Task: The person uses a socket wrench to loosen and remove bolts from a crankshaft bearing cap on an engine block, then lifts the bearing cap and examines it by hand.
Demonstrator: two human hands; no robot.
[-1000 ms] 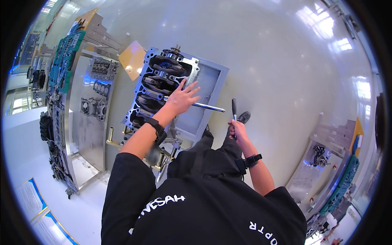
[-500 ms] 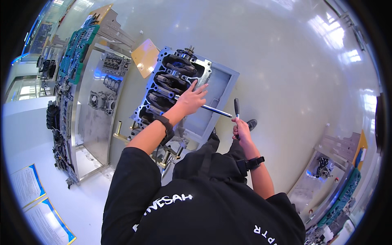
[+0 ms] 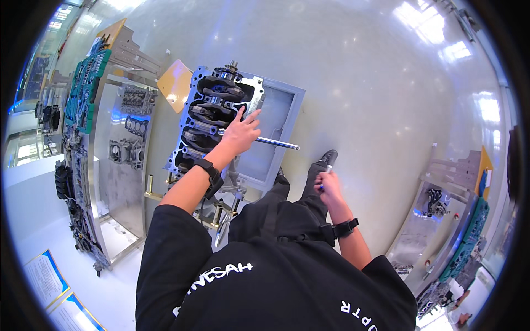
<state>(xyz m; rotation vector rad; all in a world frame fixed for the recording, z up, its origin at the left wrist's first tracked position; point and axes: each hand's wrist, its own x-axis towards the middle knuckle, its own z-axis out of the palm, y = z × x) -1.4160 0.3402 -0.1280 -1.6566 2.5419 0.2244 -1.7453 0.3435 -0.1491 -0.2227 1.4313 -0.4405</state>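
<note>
An engine block (image 3: 216,113) with its crankshaft and dark inner cavities facing up is at the left of centre. My left hand (image 3: 241,135) lies over its right side with fingers spread and stretched out. Beneath that palm runs a shiny extension bar (image 3: 279,143), its socket end at the block and its free end pointing right. My right hand (image 3: 329,186) is closed around a ratchet wrench (image 3: 329,167), apart from the bar. Only a short bright part of this tool shows past the fingers; the rest is hidden or foreshortened.
Under the block is a stand with a grey tray (image 3: 279,118) and brass-coloured posts (image 3: 150,183). A yellow plate (image 3: 175,86) juts out behind it. Engine parts hang on a display rack (image 3: 126,182) at the left; another rack (image 3: 436,207) stands at the right. My shoe (image 3: 329,156) is on the floor.
My right hand has drawn the ratchet wrench away from the bar's free end and tilted it, so its dark handle no longer shows. My left hand stays over the bar. The whole view has shifted slightly.
</note>
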